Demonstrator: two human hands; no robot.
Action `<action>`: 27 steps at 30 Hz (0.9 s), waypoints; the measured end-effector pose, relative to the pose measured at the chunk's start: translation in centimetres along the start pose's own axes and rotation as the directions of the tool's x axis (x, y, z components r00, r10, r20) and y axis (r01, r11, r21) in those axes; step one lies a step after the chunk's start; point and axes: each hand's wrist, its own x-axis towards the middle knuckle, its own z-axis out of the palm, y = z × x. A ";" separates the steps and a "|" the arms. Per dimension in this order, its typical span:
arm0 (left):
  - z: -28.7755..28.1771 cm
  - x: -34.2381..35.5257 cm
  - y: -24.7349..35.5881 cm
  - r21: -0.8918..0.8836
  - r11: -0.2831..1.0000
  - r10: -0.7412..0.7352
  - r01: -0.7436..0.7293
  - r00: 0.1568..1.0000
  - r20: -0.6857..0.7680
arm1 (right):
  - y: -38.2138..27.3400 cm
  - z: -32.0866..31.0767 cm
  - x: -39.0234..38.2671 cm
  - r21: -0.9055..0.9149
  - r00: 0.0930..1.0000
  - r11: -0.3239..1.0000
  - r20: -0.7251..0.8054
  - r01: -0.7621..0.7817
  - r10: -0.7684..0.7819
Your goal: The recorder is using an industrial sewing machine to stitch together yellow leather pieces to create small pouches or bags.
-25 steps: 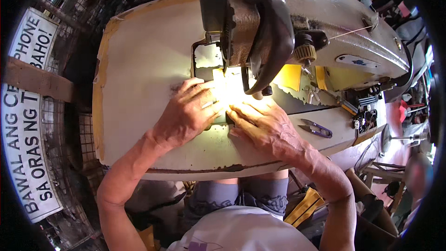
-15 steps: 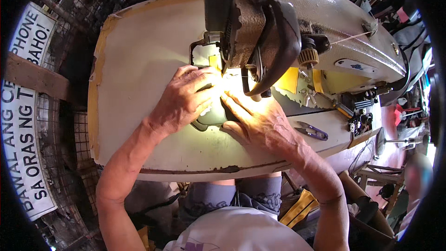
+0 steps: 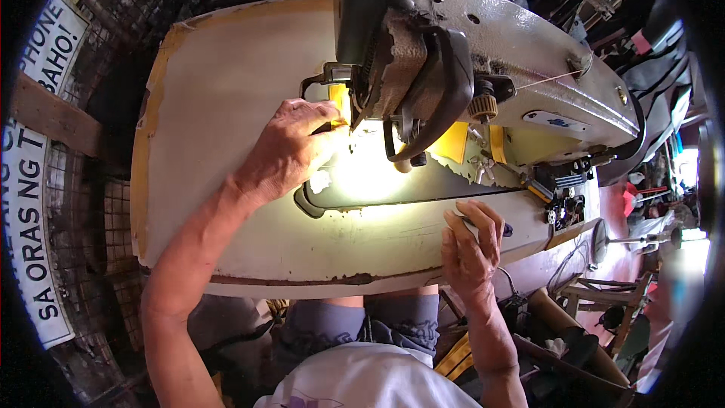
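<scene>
My left hand [image 3: 291, 143] is at the needle area of a sewing machine [image 3: 400, 68], its fingers pinched on a yellow strip [image 3: 339, 95] beside the machine's foot. Glare from the lamp washes out part of what lies under those fingertips. Near the table's front right, my right hand [image 3: 474, 251] is curled around thread snips [image 3: 507, 230]. Only the dark end of the snips shows past the fingers; the palm hides the rest.
The pale table [image 3: 219, 106] has a worn front edge. Yellow pieces [image 3: 451, 143] lie under the machine arm, near small metal parts [image 3: 482, 168] and a yellow-handled tool [image 3: 538, 187]. A wire mesh with a sign [image 3: 49, 234] stands at the left.
My right hand has left the needle area, moved right and nearer to me, and closed on the snips. The left hand stays by the needle. The whole view has shifted slightly.
</scene>
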 end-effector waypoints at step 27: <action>0.8 -1.0 1.0 0.083 0.994 -0.065 0.073 0.992 -0.104 | 7.0 0.2 10.4 0.080 0.909 0.997 0.417 -0.015 -0.020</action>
